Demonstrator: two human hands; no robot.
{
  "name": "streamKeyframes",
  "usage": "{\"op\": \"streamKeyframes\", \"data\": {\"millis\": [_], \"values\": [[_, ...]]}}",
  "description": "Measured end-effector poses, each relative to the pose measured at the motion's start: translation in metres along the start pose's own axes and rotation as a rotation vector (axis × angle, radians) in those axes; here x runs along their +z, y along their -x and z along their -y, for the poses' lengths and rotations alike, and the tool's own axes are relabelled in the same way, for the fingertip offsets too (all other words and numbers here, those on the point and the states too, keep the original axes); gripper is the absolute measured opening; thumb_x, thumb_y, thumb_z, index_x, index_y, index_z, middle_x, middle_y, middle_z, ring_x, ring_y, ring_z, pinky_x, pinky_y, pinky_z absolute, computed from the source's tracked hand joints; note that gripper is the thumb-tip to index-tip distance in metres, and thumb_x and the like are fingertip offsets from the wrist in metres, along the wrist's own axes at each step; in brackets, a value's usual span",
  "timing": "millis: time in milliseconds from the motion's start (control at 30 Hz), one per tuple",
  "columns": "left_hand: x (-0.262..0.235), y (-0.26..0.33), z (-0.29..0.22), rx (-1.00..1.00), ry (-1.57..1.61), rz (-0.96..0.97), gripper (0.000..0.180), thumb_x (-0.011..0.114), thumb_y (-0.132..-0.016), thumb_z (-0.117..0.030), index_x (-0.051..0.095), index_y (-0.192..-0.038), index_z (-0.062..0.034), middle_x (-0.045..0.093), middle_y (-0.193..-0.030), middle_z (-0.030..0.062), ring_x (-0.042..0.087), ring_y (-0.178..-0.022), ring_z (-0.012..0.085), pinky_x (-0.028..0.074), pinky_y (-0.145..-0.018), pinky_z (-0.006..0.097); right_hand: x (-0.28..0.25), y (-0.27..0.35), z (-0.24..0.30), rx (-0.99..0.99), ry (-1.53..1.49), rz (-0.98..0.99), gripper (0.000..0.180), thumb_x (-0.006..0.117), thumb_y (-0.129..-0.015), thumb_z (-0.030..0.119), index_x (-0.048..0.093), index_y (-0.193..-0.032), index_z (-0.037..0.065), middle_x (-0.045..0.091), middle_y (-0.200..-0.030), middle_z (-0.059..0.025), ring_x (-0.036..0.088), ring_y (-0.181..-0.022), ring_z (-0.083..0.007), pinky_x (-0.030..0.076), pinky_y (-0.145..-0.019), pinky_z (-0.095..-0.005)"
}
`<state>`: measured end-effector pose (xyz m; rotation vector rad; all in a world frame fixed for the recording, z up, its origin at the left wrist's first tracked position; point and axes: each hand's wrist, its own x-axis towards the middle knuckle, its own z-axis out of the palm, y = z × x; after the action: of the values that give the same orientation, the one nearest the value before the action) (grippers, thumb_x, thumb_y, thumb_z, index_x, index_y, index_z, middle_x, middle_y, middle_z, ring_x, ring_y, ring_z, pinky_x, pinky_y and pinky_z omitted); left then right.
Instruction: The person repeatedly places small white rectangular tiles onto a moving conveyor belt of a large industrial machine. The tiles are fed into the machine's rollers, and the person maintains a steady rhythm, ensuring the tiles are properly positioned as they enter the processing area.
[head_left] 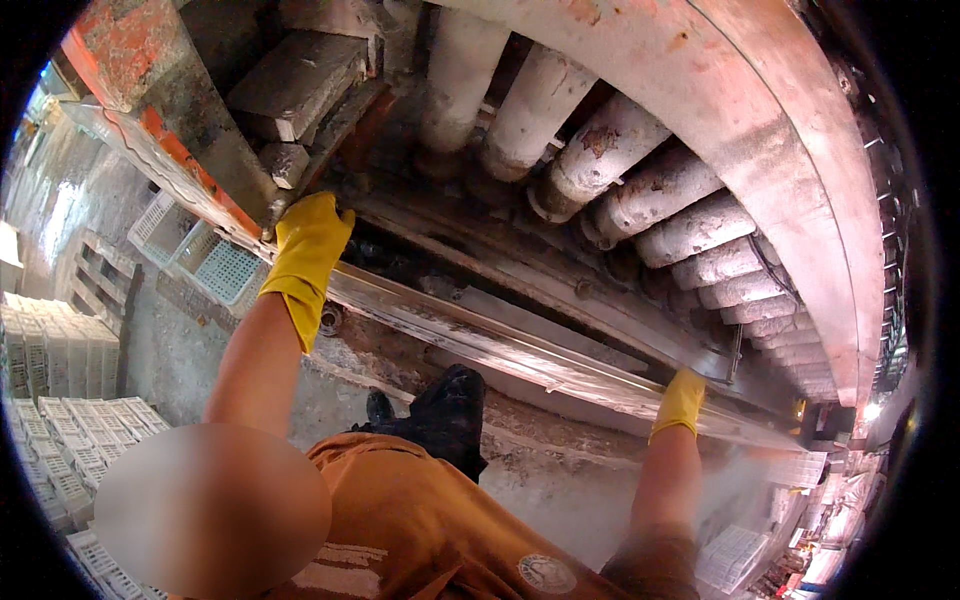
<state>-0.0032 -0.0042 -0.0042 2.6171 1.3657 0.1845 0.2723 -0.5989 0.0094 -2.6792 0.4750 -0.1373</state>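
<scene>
Rail runs nearest me, left hand and right hand set along it; I cannot tell whether either grips. I'd brace both evenly, clear of the rollers beyond.

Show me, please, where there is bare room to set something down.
Bare floor shows between the stacked white crates and the left forearm, and between the trouser leg and the right forearm. The pale metal rail looks uncovered between the left hand and right hand. The far left is crowded with crates, the upper right with rollers.
</scene>
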Motion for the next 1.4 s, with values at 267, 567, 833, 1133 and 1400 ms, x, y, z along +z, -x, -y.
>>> {"op": "streamKeyframes", "data": {"millis": [267,567,833,1133,1400], "values": [[-0.002,-0.001,-0.004,-0.011,0.015,0.040,0.047,0.068,-0.090,-0.047,0.071,-0.118,-0.0095,0.072,-0.120,0.0178,0.067,-0.113,0.0388,0.054,-0.096,0.050,0.000,-0.006,-0.010,-0.062,0.043,0.002,0.046,0.054,-0.094,0.031,0.070,-0.115,-0.007,0.071,-0.116,-0.0283,0.067,-0.106,-0.0441,0.050,-0.092,-0.0475],[-0.001,0.001,-0.004,-0.013,-0.041,0.008,0.047,0.068,-0.090,-0.048,0.072,-0.114,-0.0088,0.073,-0.117,0.0170,0.068,-0.110,0.0386,0.054,-0.095,0.049,-0.006,0.006,0.007,0.027,-0.042,0.030,0.047,0.054,-0.095,0.032,0.068,-0.120,-0.005,0.070,-0.120,-0.0265,0.067,-0.105,-0.0430,0.050,-0.091,-0.0465],[-0.003,0.002,-0.002,-0.023,-0.019,0.017,0.047,0.068,-0.090,-0.048,0.071,-0.115,-0.0075,0.072,-0.119,0.0194,0.067,-0.112,0.0396,0.053,-0.097,0.050,-0.007,0.010,0.014,-0.028,0.007,0.004,0.046,0.054,-0.093,0.032,0.071,-0.104,-0.009,0.072,-0.106,-0.0292,0.068,-0.102,-0.0435,0.050,-0.089,-0.0489],[-0.009,-0.002,-0.012,-0.027,-0.002,0.078,0.049,0.067,-0.091,-0.047,0.070,-0.119,-0.0076,0.070,-0.124,0.0196,0.066,-0.116,0.0393,0.051,-0.099,0.050,0.000,-0.010,-0.027,-0.185,-0.101,0.115,0.035,0.045,-0.102,0.022,0.068,-0.091,-0.002,0.069,-0.087,-0.0266,0.065,-0.080,-0.0428,0.047,-0.069,-0.0518],[-0.003,-0.003,-0.007,-0.050,-0.007,0.059,0.050,0.070,-0.089,-0.048,0.071,-0.120,-0.0085,0.071,-0.122,0.0183,0.066,-0.115,0.0382,0.052,-0.098,0.049,0.024,-0.043,-0.063,-0.221,-0.150,0.074,0.039,0.056,-0.095,0.033,0.061,-0.104,-0.004,0.066,-0.091,-0.0193,0.061,-0.074,-0.0282,0.049,-0.069,-0.0411]]}}
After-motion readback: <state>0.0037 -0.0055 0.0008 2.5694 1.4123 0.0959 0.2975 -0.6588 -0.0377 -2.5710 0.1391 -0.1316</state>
